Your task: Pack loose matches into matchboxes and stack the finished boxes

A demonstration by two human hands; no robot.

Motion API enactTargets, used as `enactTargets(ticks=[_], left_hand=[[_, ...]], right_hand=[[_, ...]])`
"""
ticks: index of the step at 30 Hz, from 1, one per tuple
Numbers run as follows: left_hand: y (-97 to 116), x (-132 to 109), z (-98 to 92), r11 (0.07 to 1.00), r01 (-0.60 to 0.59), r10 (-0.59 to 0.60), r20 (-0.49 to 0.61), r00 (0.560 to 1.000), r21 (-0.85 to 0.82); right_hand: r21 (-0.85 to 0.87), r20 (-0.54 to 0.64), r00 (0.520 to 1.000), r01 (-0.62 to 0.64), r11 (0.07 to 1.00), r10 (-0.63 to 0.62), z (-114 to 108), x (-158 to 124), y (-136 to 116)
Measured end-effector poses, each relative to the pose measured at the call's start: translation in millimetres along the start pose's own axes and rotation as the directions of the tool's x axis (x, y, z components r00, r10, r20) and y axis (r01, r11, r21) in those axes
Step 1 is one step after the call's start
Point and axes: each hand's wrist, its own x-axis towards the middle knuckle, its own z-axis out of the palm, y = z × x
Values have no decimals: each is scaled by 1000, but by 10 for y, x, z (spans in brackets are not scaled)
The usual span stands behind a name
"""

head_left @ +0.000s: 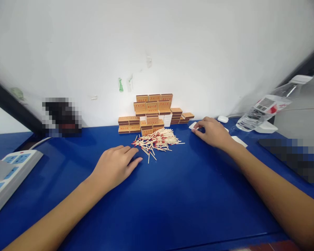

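Across the blue table [188, 195] our two bare arms reach forward toward a pile of matches [157, 141], loose pale sticks with red heads lying near the back edge. Just left of and nearer to us than the pile, our left hand [115, 167] rests palm down on the tabletop. Its fingers are stretched out and slightly apart, holding nothing, with the fingertips close to the nearest stray sticks. To the right of the pile, our right hand [211, 132] lies over a small white box [192, 125]. The fingers are bent down onto it, but we cannot tell whether they grip it or only touch it.

Directly behind the pile, a stack of matchboxes [153, 113] stands against the white wall [157, 45], which shows a few small marks. Far right of the pile a water bottle [261, 111] lies tilted, with a small white case [222, 119] between it and our right hand. Far left of the pile, a power strip [7, 174] sits at the table's edge.
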Motion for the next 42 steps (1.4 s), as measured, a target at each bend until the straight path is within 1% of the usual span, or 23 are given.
enactTargets(ticks=[3,6,7,9,12,14,16,18,21,23,25,26,27,29,31,33,34,35,36,38,39,40,42], left_hand=[[12,-2,-3,999,-35,35,-21,999,10],[8,-5,1,999,-45,45,-29,999,1],[3,-5,2,999,-47,47,-34,998,-1],[-9,-7,1,999,-50,50,-44,998,-2],[-25,-11,-14,998,-60,60,-63,996,3],[-29,-17,-27,998,-68,68,-77,995,8],[-29,-21,-32,997,-76,77,-94,993,16],[-26,-23,-26,996,-82,84,-105,991,17],[-19,-16,-5,996,-89,89,-113,990,8],[-9,-10,3,995,-95,95,-110,989,1],[14,-9,-1,994,-106,104,-109,989,-13],[35,-12,-7,993,-113,109,-114,987,-27],[62,-16,-16,991,-121,115,-123,986,-48],[139,-30,-33,985,-136,119,-148,982,-110],[234,-45,-41,970,-150,121,-152,981,-193],[321,-57,-34,960,-140,112,-123,986,-242],[354,-61,-25,959,-129,107,-98,989,-254],[378,-64,-15,959,-109,94,-67,993,-263],[392,-66,-3,958,-88,81,-37,996,-273],[396,-66,16,953,-50,58,20,998,-300],[390,-64,23,947,-36,51,41,998,-318],[381,-60,26,941,-25,47,56,997,-337],[362,-51,29,930,-12,41,71,997,-366]], right_hand=[[16,-46,995,-86,996,86,-34,123,-59],[27,-83,959,-270,962,272,-72,376,-134],[29,-63,942,-327,944,328,-80,465,-161],[27,-6,919,-393,919,394,-93,601,-205],[19,35,908,-419,908,418,-126,637,-212],[-26,65,923,-377,926,378,-159,565,-174],[-84,148,945,-283,955,293,-195,463,-124],[-102,224,953,-187,977,205,-231,366,-87],[-70,222,967,-109,992,122,-301,243,-102],[-37,219,973,-62,997,68,-370,143,-192],[31,245,969,-22,999,14,-449,-4,-385],[106,268,963,-24,994,-6,-484,-99,-527],[185,273,961,-19,983,-33,-512,-207,-696],[340,228,967,35,940,-118,-538,-437,-1089],[462,258,947,53,885,-191,-526,-624,-1466],[521,285,922,80,850,-261,-496,-690,-1705],[522,278,915,111,845,-292,-481,-663,-1746],[512,245,921,143,847,-303,-467,-597,-1731],[493,191,933,176,852,-304,-454,-498,-1665],[410,47,936,300,862,-348,-429,-246,-1428],[355,23,929,338,872,-370,-416,-116,-1291],[315,37,923,353,881,-383,-401,2,-1161],[290,133,898,369,883,-419,-370,179,-974]])
